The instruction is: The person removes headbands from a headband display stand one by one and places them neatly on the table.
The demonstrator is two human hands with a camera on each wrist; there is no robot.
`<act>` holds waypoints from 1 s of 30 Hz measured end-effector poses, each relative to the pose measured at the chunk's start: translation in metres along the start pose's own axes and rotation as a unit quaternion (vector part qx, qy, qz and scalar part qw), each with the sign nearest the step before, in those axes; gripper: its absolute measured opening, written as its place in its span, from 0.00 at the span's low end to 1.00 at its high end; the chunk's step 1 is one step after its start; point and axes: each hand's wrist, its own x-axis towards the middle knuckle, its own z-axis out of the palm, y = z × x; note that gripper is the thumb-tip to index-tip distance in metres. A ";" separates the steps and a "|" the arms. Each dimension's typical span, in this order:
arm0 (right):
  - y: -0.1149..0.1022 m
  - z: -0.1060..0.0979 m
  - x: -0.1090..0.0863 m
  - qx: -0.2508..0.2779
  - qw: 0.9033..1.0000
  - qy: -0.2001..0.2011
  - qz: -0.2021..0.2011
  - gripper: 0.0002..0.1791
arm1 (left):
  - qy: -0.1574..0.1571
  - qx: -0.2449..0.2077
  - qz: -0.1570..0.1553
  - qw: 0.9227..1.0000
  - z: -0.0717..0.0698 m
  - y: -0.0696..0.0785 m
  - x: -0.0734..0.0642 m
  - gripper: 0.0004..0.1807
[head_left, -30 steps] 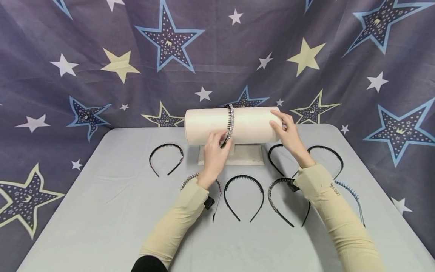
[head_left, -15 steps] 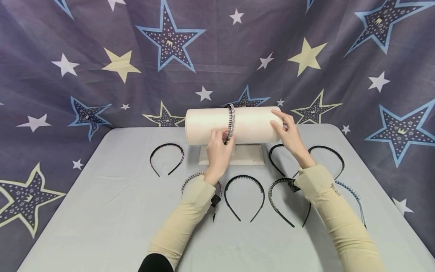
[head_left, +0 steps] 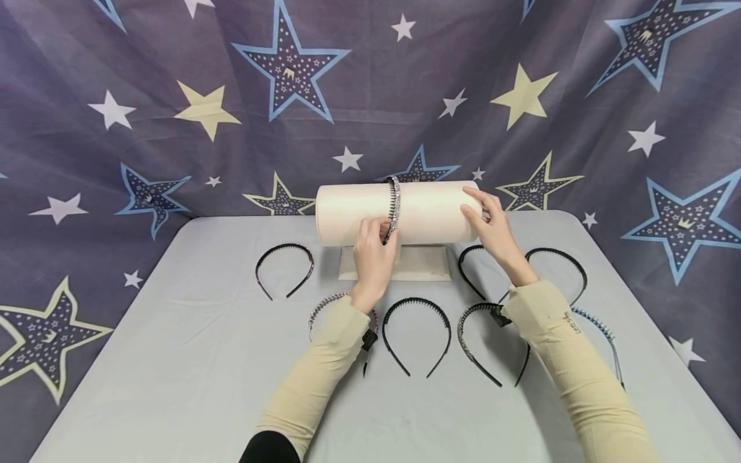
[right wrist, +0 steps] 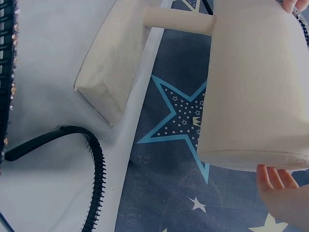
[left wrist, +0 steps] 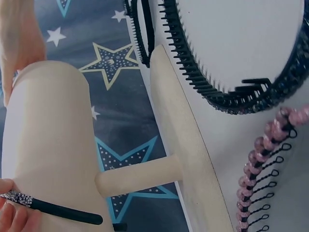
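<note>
A cream padded roll (head_left: 353,209) lies sideways on its post and base, a headband display stand. Over its middle sits a black toothed headband (head_left: 395,202) set with sparkling stones. My left hand (head_left: 375,257) pinches this headband low on the near side. In the left wrist view, fingertips (left wrist: 19,217) hold its glittery part, and a plain black end runs past them along the roll. At the roll's right end, my right hand (head_left: 492,225) grips with the thumb in front and the fingers above. The right wrist view shows fingers (right wrist: 275,176) against the roll's end face.
Several headbands lie on the grey-covered table (head_left: 197,360): a dark one (head_left: 289,245) at left, a beaded one (head_left: 324,305) under the left forearm, a black one (head_left: 415,301) in front, a blue one (head_left: 596,321) at right. A starry cloth (head_left: 359,83) hangs behind.
My left hand has shifted slightly right and closer around the lower part of the headband, its forearm following. My right hand stays at the roll's end.
</note>
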 end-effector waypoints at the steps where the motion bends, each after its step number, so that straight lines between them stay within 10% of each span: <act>1: 0.000 0.000 0.000 0.001 1.000 0.001 -0.002 0.24 | 0.003 0.000 0.005 1.000 0.000 -0.001 0.000 0.10; 9: -0.013 0.000 -0.003 0.011 1.000 -0.007 0.008 0.23 | 0.026 0.010 0.031 0.999 -0.001 -0.004 -0.002 0.09; 30: -0.035 0.001 -0.011 0.015 1.000 -0.013 0.009 0.23 | 0.065 -0.055 -0.016 0.996 -0.012 -0.018 -0.004 0.08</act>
